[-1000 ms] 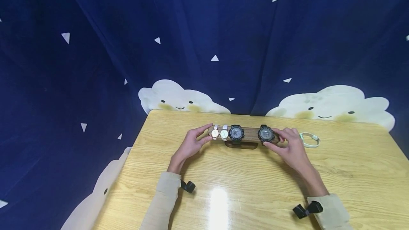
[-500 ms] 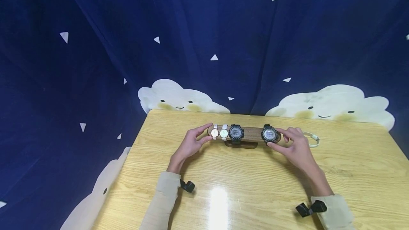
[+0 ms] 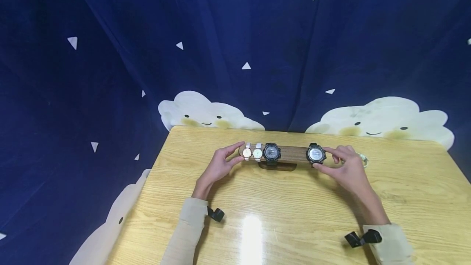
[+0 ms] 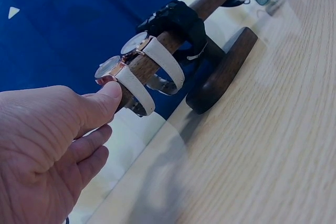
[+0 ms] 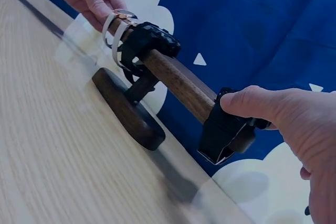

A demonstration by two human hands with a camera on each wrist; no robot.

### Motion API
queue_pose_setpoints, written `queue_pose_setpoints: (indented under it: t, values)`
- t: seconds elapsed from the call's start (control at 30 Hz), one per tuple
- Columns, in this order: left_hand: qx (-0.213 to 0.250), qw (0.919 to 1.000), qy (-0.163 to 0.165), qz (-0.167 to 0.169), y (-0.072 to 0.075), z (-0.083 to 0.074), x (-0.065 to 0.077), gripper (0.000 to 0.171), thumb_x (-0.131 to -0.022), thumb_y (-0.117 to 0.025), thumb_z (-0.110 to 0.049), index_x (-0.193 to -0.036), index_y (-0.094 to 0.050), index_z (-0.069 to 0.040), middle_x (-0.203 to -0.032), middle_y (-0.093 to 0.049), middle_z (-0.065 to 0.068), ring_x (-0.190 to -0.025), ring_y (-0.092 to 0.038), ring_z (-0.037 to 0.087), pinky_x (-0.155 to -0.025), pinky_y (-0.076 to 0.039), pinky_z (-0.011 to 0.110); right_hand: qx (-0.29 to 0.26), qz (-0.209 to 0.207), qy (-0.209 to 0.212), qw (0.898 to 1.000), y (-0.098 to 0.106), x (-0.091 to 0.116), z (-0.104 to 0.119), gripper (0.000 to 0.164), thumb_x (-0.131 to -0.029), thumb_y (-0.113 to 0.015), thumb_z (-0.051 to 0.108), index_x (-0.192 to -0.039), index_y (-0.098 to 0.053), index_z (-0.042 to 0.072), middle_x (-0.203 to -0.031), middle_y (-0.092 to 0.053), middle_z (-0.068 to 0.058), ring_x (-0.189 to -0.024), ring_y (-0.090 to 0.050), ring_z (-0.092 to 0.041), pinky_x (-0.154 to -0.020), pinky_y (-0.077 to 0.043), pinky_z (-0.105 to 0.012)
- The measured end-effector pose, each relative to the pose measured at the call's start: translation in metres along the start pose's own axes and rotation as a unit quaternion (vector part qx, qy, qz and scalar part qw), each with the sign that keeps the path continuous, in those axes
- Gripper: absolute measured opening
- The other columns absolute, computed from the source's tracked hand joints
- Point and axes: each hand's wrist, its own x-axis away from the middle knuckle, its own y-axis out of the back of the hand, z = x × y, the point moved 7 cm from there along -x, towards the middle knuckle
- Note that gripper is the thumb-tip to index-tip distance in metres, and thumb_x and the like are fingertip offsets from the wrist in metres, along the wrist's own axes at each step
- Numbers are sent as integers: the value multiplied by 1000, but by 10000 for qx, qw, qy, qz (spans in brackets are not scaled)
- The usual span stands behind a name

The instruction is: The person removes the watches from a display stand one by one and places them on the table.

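A dark wooden watch stand (image 3: 294, 153) has a horizontal bar on a short post and an oval base (image 5: 131, 109). Two white-strapped watches (image 4: 134, 88) (image 3: 257, 153) circle the bar at its left end, beside a black digital watch (image 3: 272, 152). My left hand (image 3: 219, 166) holds the bar's left end, its thumb close to the outermost white strap. Near the right end, a second black watch (image 3: 315, 154) is looped round the bar. My right hand (image 3: 347, 169) pinches it, thumb on the near side. The bar's right tip shows past that strap in the right wrist view.
A pale watch (image 3: 363, 159) lies on the wooden table (image 3: 287, 207) behind my right hand, mostly hidden by it. A dark blue curtain (image 3: 220, 52) with clouds and triangles hangs behind the table.
My right hand has slid the black watch rightward along the bar to near its end. The pale watch has become more covered by that hand. My left hand has stayed in place.
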Motion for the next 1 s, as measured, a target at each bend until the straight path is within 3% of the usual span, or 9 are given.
queue_pose_setpoints:
  t: [0.27,0.47,0.67,0.8,1.0]
  values:
    - [40,9999,8,98,2,-5,0,50,-95,-69,4,-143,-57,7,-150,-54,23,-142,-48,42,-120,-35,56,109,-8,-129,9999,11,-1,-5,48,-55,-102,1,-97,-79,-2,-66,-47,-8,-78,-37,-11,-65,-32,-26]
    - [-58,9998,-82,165,-2,15,-5,50,-97,-69,2,-145,-55,7,-151,-51,24,-143,-46,42,-120,-34,56,-7,-20,-206,9998,19,-1,-8,50,-55,-102,-1,-100,-79,-2,-65,-49,-7,-78,-39,-14,-69,-34,-26]
    - [-34,9997,-130,215,-2,26,-8,51,-96,-72,-4,-146,-58,0,-152,-54,16,-144,-48,36,-121,-36,50,49,-14,-454,9990,29,0,-16,52,-58,-102,2,-106,-80,2,-69,-49,-4,-80,-38,-11,-67,-33,-22]
    - [-24,9996,-145,245,-1,26,-7,52,-97,-73,-8,-146,-59,-4,-152,-55,13,-144,-49,32,-121,-37,47,246,-55,-372,9990,38,0,-18,53,-58,-101,1,-107,-80,1,-70,-48,-8,-79,-36,-10,-66,-30,-19]
    - [-59,9997,-55,250,-1,26,-6,52,-97,-72,-10,-148,-59,-8,-153,-54,11,-146,-47,30,-121,-36,44,655,-53,-363,9972,52,0,-24,54,-59,-100,2,-109,-79,0,-70,-45,0,-81,-36,-11,-67,-28,-22]
